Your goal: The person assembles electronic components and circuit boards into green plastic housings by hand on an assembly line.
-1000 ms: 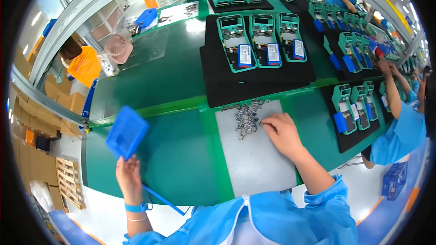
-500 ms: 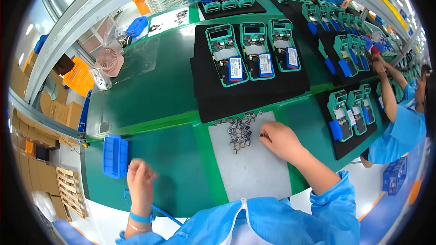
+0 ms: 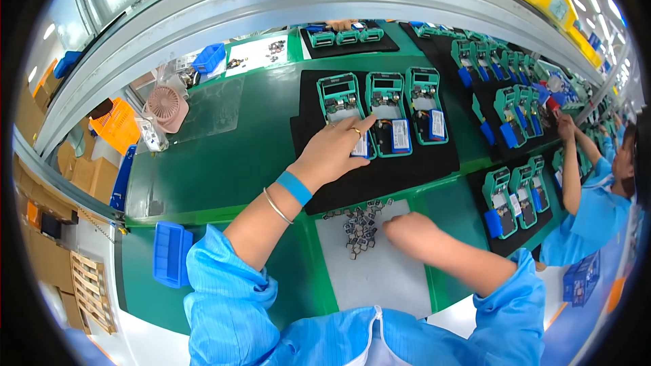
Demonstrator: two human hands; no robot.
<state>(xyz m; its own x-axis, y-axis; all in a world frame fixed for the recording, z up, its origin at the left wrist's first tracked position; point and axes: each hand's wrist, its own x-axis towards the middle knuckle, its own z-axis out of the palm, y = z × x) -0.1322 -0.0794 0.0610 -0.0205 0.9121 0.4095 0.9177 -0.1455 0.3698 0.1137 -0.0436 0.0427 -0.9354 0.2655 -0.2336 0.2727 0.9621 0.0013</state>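
The left hand [image 3: 332, 151] lies over the left one of three green cases [image 3: 337, 87] on a black mat [image 3: 325, 193], at the far side of the surface [image 3: 237, 156]. Its thumb and pointing finger are spread well apart, with part of a blue pack visible between them; whether the fingers grip the case or only rest on it, I cannot tell. The right hand [image 3: 410, 234] is near, just right of a heap of small metal parts [image 3: 361, 230] on a grey sheet [image 3: 380, 291]. Its fingers are curled in, and I cannot tell if they hold something.

The case looks to be stiff plastic, probably light enough for one hand, with smooth sides. I would take it by its two long outer edges, and keep away from the wires and boards inside, which seem fragile. The small parts are likely very light and hard, and may slip; a pinch at the edges should suit them.

The left hand covers the middle of its case. The right fingertips are blurred and turned away. A metal beam [image 3: 271, 0] cuts off the farthest part of the scene.
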